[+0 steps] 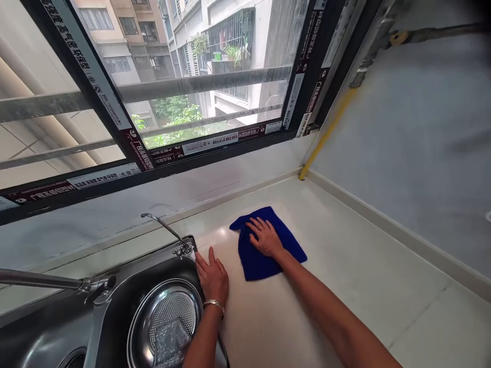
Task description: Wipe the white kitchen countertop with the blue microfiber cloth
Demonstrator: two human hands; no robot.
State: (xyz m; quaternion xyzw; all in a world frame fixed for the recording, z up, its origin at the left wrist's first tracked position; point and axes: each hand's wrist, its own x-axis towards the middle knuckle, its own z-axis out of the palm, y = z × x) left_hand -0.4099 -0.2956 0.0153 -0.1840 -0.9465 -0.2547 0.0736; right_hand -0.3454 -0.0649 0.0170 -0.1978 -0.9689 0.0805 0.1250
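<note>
My right hand [264,237] lies flat, fingers spread, on a blue cloth [257,263] spread over the white countertop [345,266]. My left hand [212,276] rests palm down on the counter at the rim of the steel sink [115,306], fingers stretched out, holding nothing. A metal bracelet [214,304] is on that wrist. Inside the sink sits a round metal strainer basket [164,319].
A thin curved tap [163,226] rises at the sink's back corner and a larger faucet spout [46,280] reaches in from the left. A window with dark frames runs behind the counter. A grey wall and a yellow pipe [326,135] close the right side.
</note>
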